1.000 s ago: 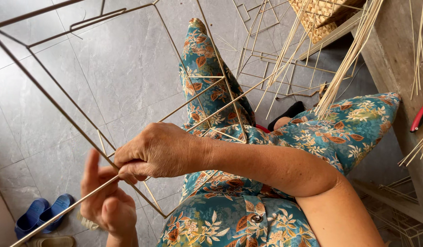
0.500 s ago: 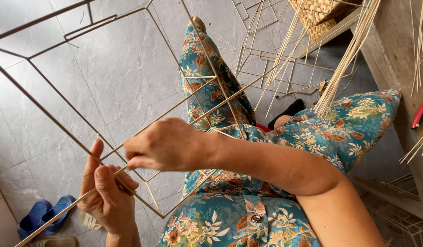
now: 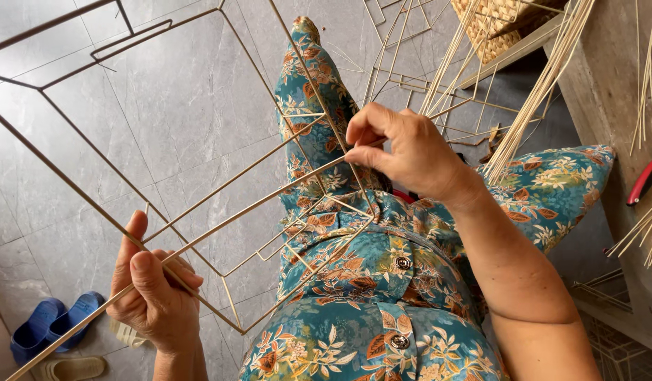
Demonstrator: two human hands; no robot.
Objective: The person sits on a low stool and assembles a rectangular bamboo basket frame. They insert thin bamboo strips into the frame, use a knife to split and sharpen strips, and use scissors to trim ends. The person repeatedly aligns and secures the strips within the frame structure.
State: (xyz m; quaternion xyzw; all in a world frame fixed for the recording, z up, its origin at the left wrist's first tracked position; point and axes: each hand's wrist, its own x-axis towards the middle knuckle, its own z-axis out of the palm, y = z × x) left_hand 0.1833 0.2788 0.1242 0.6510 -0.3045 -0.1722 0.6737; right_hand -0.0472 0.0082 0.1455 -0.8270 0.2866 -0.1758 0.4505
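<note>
A large wire frame (image 3: 72, 127) of thin metal rods rests over my lap and reaches out over the grey floor. A long pale cane strip (image 3: 255, 204) runs diagonally from lower left to upper right across it. My left hand (image 3: 153, 286) grips the strip's lower part together with a frame rod, thumb on top. My right hand (image 3: 403, 148) pinches the strip higher up, above my knee, where it crosses a frame rod. I wear teal flowered clothes (image 3: 354, 282).
Bundles of pale cane strips (image 3: 537, 92) lean at the upper right beside a woven basket (image 3: 498, 25). More wire frames (image 3: 410, 63) lie on the floor behind my knee. A red-handled tool (image 3: 643, 180) sits on the right ledge. Blue slippers (image 3: 47, 328) lie at lower left.
My right hand has slid up along the cane strip, away from my left hand, toward the upper right. The left hand has closed tighter on the strip and rod.
</note>
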